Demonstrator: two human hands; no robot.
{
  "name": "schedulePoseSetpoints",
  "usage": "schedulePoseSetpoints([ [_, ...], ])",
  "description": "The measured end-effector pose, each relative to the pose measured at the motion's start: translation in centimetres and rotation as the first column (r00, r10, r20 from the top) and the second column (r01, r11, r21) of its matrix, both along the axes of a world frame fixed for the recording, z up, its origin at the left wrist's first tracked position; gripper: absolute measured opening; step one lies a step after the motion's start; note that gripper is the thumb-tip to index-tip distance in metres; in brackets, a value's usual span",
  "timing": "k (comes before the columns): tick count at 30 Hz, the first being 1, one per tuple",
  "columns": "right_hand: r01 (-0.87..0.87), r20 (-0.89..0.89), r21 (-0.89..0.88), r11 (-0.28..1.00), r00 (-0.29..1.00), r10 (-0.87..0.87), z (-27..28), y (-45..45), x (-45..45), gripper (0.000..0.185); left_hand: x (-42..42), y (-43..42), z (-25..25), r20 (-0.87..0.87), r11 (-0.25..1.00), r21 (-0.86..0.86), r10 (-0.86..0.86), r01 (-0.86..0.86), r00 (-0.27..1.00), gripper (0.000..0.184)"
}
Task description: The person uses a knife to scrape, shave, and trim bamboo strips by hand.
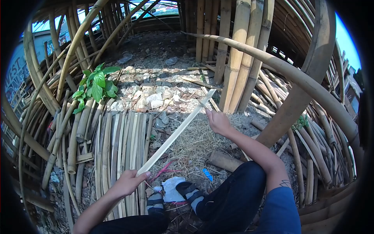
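Note:
A long pale bamboo strip [175,134] runs diagonally in front of me, its lower end near my knees and its far end up and to the right. My left hand [130,182] is closed around the lower end, thumb along the top. Close to the far end, my right hand [219,122] is closed on a small thin tool [202,104] that meets the strip. Its kind is too small to make out. Beneath the strip lies a heap of dry shavings [198,142].
Split bamboo slats [124,136] lie side by side at the left, by a green leafy plant [97,84]. Upright bamboo poles [237,58] and a thick curved pole [288,70] stand at the right. Stones [156,100], a blue scrap [207,174] and a cut bamboo piece [225,161] are on the ground.

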State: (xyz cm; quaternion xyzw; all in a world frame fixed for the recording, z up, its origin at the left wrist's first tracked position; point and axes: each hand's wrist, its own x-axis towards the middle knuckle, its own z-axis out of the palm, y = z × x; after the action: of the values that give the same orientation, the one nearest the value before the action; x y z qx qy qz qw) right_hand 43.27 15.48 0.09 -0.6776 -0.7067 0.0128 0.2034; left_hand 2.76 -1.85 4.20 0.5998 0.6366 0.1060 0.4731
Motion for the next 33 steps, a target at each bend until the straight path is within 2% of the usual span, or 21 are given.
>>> schedulePoseSetpoints([
  [2, -0.194, 0.001, 0.039, 0.98, 0.981, 0.194, 0.5, -0.8, -1.2, 0.059, -0.3, 0.0, -0.2, 0.022, 1.0, 0.003, 0.015, -0.016, 1.0, 0.06],
  [3, -0.192, -0.002, 0.041, 0.98, 0.981, 0.193, 0.4, -0.6, -1.1, 0.059, -0.4, 0.0, -0.2, 0.05, 0.999, 0.0, 0.035, -0.036, 0.998, 0.059],
  [5, -0.296, 0.123, 0.084, 0.951, 0.951, 0.285, 0.2, -0.4, -0.5, 0.056, -0.8, -0.1, -0.6, 0.072, 0.999, -0.004, 0.042, -0.042, 0.997, 0.059],
  [6, -0.278, 0.115, 0.085, 0.957, 0.957, 0.268, 0.5, -0.4, -0.2, 0.056, -0.9, -0.2, -0.9, 0.104, 0.998, -0.019, 0.055, -0.053, 0.993, 0.051],
  [8, -0.06, 0.056, 0.097, 0.993, 0.997, 0.055, 1.4, 0.1, 0.3, 0.054, -0.8, 0.0, -0.9, 0.133, 0.998, -0.033, 0.053, -0.049, 0.99, 0.045],
  [13, -0.05, 0.141, 0.139, 0.989, 0.99, 0.03, 2.0, 0.3, 1.5, 0.056, -0.4, -0.4, -0.3, 0.106, 0.997, 0.002, 0.078, -0.079, 0.991, 0.044],
  [15, 0.081, 0.164, 0.001, 0.997, 0.983, -0.08, 3.2, 0.7, 2.6, 0.059, -0.4, -0.8, -0.2, 0.097, 0.998, -0.014, 0.068, -0.067, 0.993, 0.045],
  [20, 0.066, 0.066, 0.066, 0.996, 0.995, -0.07, 1.4, 0.1, 1.8, 0.065, -0.9, -0.7, -0.6, 0.105, 0.997, -0.051, 0.071, -0.066, 0.992, 0.052],
  [22, -0.134, 0.056, 0.057, 0.989, 0.99, 0.131, 1.8, -0.6, 1.1, 0.065, -1.0, -0.5, -0.6, 0.161, 0.992, -0.073, 0.11, -0.099, 0.981, 0.05],
  [25, -0.055, 0.058, 0.025, 0.998, 0.997, 0.053, 0.6, 1.9, 2.7, 0.065, -0.8, -0.6, -0.2, 0.147, 0.993, -0.045, 0.115, -0.109, 0.982, 0.049],
  [26, 0.001, 0.085, -0.043, 0.999, 0.996, 0.003, 0.3, 2.4, 3.2, 0.065, -0.7, -0.4, -0.1, 0.142, 0.994, -0.042, 0.104, -0.099, 0.984, 0.049],
  [33, 0.084, 0.218, -0.06, 0.995, 0.974, -0.069, 1.7, 1.0, 3.5, 0.065, -0.5, -0.5, -0.9, 0.064, 0.998, 0.02, 0.058, -0.06, 0.996, 0.052],
])
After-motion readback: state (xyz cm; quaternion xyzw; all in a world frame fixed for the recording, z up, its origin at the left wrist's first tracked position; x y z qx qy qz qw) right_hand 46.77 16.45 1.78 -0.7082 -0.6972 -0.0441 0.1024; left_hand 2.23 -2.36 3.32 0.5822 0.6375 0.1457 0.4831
